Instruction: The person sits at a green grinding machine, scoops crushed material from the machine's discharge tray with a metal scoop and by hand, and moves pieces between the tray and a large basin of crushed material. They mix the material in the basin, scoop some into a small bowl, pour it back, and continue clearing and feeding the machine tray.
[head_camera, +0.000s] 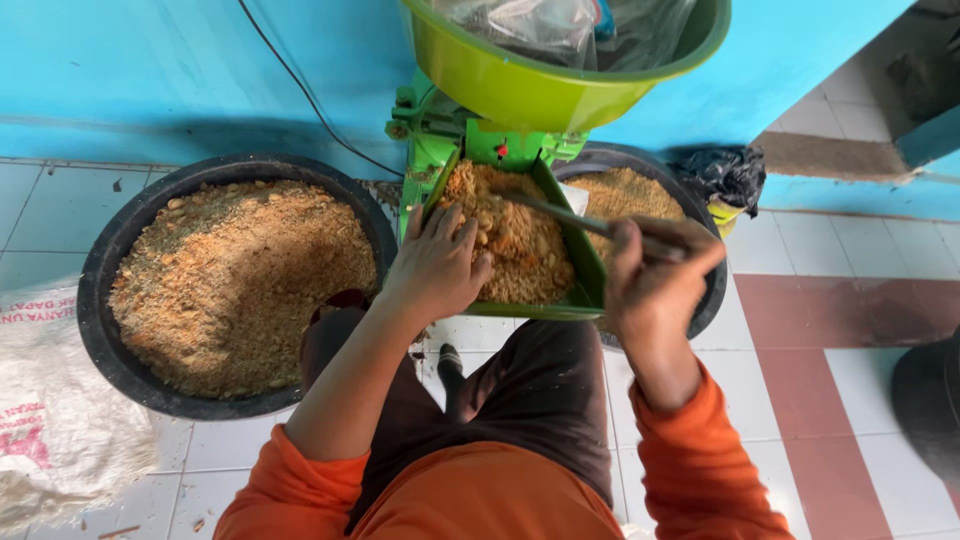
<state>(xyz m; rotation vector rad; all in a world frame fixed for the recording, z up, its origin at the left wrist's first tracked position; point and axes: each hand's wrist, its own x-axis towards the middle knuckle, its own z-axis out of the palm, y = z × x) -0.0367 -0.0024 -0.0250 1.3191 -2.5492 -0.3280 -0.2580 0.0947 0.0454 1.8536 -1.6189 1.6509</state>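
Two black tubs sit on the tiled floor (860, 330) before us: the large left tub (100, 290) brimming with coarse brown meal, the right tub (712, 290) half hidden behind the green grinding machine (440, 135). Its wide green hopper (520, 85) hangs above the green chute tray (583, 262), which is heaped with crumbly brown meal (515, 245). Our left hand (437, 265) lies open, fingers spread flat on the meal in the tray. Our right hand (655, 272) is closed around a thin stick (560, 213) that reaches into the same heap.
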